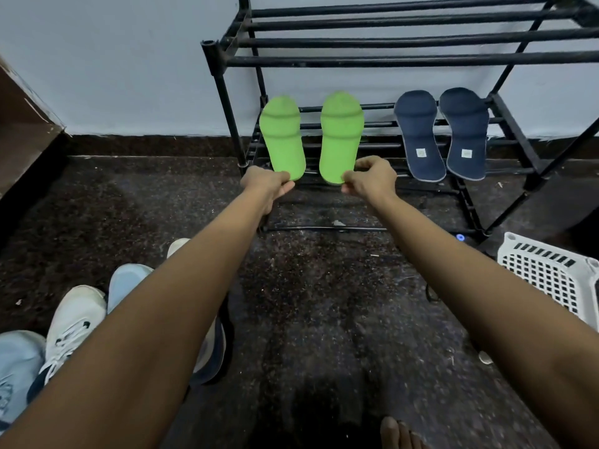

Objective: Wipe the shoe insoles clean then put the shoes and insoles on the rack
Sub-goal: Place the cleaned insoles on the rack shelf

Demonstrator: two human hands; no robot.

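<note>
Two bright green insoles lie side by side on the lower shelf of the black metal rack (227, 105). My left hand (269, 186) pinches the heel end of the left green insole (282, 137). My right hand (369, 179) pinches the heel end of the right green insole (341, 134). Two navy insoles (418, 134) (465, 131) rest on the same shelf further right, untouched. White and pale blue shoes (74, 322) stand on the floor at the lower left, partly hidden under my left forearm.
The rack's upper shelf (389, 37) holds nothing. A white plastic basket (551, 273) sits on the dark speckled floor at the right. A brown wooden panel (22, 131) stands at the left edge. My bare toes (398, 432) show at the bottom.
</note>
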